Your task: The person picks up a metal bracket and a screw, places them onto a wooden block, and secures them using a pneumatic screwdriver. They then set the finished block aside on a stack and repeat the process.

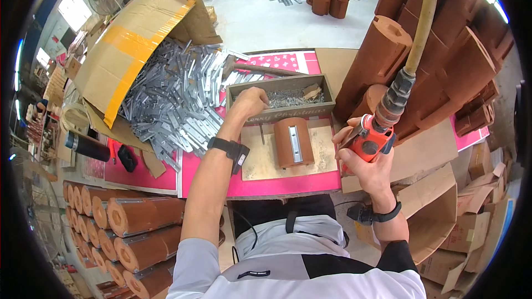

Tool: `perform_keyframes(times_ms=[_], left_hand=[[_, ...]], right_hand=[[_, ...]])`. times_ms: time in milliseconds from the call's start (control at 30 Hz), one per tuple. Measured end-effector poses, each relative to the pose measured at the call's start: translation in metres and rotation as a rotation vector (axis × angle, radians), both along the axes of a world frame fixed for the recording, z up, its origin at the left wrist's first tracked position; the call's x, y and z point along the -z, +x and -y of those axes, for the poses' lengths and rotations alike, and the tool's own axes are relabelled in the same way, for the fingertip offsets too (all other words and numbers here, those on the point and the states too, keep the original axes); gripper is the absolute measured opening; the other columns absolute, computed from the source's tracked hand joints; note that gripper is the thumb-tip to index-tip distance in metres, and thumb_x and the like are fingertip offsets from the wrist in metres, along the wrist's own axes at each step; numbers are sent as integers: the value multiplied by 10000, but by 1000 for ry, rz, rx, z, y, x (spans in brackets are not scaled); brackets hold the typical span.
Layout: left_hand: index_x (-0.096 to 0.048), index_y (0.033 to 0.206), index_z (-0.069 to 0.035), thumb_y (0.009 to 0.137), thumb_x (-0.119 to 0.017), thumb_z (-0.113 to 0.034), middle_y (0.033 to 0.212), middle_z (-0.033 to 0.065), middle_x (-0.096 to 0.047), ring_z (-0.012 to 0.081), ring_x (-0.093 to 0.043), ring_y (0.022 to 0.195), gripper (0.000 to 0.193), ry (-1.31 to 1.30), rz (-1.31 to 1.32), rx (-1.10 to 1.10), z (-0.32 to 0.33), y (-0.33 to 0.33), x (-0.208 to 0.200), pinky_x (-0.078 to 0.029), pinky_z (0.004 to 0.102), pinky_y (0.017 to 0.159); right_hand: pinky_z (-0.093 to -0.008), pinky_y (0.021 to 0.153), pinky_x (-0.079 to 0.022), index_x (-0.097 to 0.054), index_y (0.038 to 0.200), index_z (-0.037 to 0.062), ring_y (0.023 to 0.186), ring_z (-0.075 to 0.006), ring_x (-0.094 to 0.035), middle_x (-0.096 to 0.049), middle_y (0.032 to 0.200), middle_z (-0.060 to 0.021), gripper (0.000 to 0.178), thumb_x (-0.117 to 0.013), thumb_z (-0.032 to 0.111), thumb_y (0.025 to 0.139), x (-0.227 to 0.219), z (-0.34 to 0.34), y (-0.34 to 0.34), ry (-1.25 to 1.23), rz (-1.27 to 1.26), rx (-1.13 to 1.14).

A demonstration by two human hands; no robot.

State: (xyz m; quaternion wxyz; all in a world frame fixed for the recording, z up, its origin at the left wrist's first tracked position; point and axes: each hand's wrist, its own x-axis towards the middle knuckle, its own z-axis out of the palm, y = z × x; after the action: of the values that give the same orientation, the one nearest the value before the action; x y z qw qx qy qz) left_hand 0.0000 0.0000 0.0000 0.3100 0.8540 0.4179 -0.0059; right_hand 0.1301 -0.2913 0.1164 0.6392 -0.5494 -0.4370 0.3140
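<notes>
My left hand [252, 103] dips into a grey wooden box [332, 99] of small screws [288, 97]. Its fingers are curled together, and whatever they pinch is hidden. In my right hand [370, 170] is a red air screwdriver [370, 143], gripped by its body, with a pale hose [424, 22] running up from its metal fitting. Between my hands a short brown cylinder [284, 147] lies on a light wooden board [255, 160]. A silver metal strip [295, 144] is set along its upper side. A thin dark rod [262, 134] lies left of the cylinder.
Many loose metal strips [172, 94] spill from a tipped cardboard box [127, 39] at left. A hammer [266, 70] rests behind the screw box. Brown cylinders [371, 61] stand at right; others are stacked [147, 216] lower left. An open carton [432, 216] sits lower right.
</notes>
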Motion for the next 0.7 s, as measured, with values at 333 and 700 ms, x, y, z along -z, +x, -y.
perform_keyframes(times_ms=[333, 700], left_hand=[[-734, 899, -43, 700, -744, -123, 858, 182, -703, 284, -684, 831, 215, -8, 262, -167, 20, -6, -6, -515, 369, 779], [-620, 910, 25, 858, -642, -74, 808, 104, -682, 156, -661, 713, 114, -8, 684, -297, 40, -21, -22, -524, 272, 662]], right_hand=[[-264, 697, -510, -540, 1108, 9, 787, -88, -580, -654, 950, -60, 358, -704, 6, 789, -2, 1, -4, -7, -36, 19], [-313, 667, -537, -469, 1198, -2, 717, -174, -637, -645, 902, -152, 507, -674, -1, 733, -4, -7, -6, 14, 41, 55]])
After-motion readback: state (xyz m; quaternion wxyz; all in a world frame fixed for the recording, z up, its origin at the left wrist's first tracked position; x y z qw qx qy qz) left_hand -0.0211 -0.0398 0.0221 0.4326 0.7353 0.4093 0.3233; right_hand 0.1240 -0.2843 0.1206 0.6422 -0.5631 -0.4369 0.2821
